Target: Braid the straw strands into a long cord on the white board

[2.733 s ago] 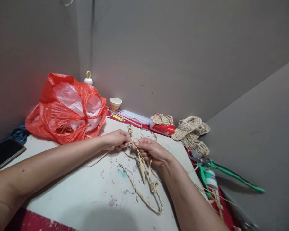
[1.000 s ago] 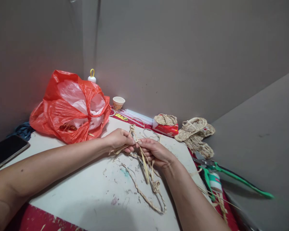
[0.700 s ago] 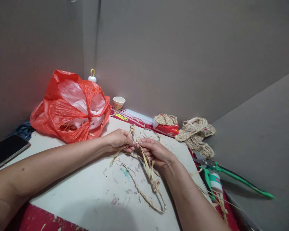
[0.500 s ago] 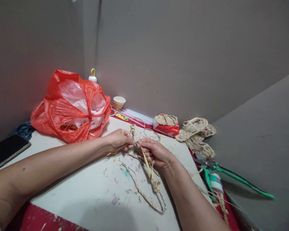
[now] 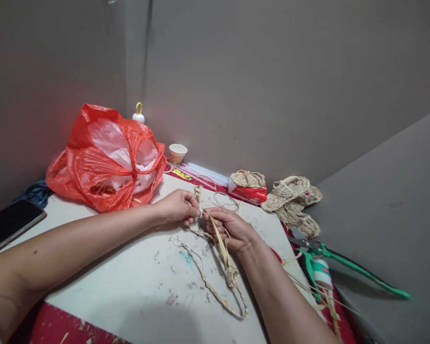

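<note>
Over the white board, my left hand (image 5: 182,206) is closed, its fingertips pinched at the side of a small woven straw piece (image 5: 198,192) that stands up between my hands. My right hand (image 5: 232,228) is closed too, pinching straw strands (image 5: 220,239) just below that piece. The strands run down from its fingers, one of them a wide pale strip. A twisted straw cord (image 5: 215,289) hangs from the work and lies in a loop on the board. My fingers partly hide the joint between piece and strands.
A red plastic bag (image 5: 93,162) stands at back left, a phone (image 5: 12,227) left of it. Behind are a paper cup (image 5: 178,152) and a wire coil (image 5: 226,200). Woven straw soles (image 5: 290,191) and green-handled shears (image 5: 361,272) lie right. The white board (image 5: 129,286) carries scraps.
The loose straw ends that stuck out under my left hand no longer show there. My left hand has shifted slightly, and the strands below my right hand hang a little differently.
</note>
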Motion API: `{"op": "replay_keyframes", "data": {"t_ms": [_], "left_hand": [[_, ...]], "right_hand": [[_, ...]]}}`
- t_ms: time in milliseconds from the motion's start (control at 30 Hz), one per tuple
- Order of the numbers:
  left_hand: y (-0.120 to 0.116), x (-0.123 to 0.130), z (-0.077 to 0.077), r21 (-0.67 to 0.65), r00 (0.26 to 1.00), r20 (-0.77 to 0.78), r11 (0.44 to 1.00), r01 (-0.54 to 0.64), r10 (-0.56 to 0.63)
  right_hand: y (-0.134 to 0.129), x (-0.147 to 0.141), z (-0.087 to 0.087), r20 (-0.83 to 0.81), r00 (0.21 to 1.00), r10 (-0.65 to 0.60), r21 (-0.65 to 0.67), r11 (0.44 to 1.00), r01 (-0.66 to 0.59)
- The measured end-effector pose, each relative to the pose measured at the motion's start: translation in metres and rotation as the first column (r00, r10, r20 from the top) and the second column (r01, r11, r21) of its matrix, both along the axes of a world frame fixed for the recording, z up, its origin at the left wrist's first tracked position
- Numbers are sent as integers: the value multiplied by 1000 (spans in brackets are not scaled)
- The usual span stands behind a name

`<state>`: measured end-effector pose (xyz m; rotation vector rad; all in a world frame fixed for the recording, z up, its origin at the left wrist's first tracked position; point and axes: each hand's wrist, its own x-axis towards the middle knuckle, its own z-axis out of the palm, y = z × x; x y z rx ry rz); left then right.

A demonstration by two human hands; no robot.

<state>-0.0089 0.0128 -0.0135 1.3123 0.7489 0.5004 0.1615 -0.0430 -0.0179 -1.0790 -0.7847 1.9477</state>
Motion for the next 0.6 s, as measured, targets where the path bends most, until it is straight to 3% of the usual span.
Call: {"op": "replay_keyframes", "data": {"t_ms": [167,267,367,467,600], "left_hand": [[1,-1,-2,232,997,-75,971,53,-36],[-2,-1,-6,290,1000,-14,957,15,-12],[-5,1,-9,204,995,98,979,-20,0],[-6,1,-9,19,986,168,1000,-16,12],[-4,-1,-5,-163,977,215,986,38,-2]], "right_hand": [[1,-3,-1,-29,999,-25,-46,999,23],[0,-5,-1,-29,999,-40,-53,998,39],[-1,-8,0,-23,997,-68,-33,997,67],[-2,-10,2,-20,996,-86,-16,996,85],[-2,-10,2,-15,997,-82,-12,997,82]]}}
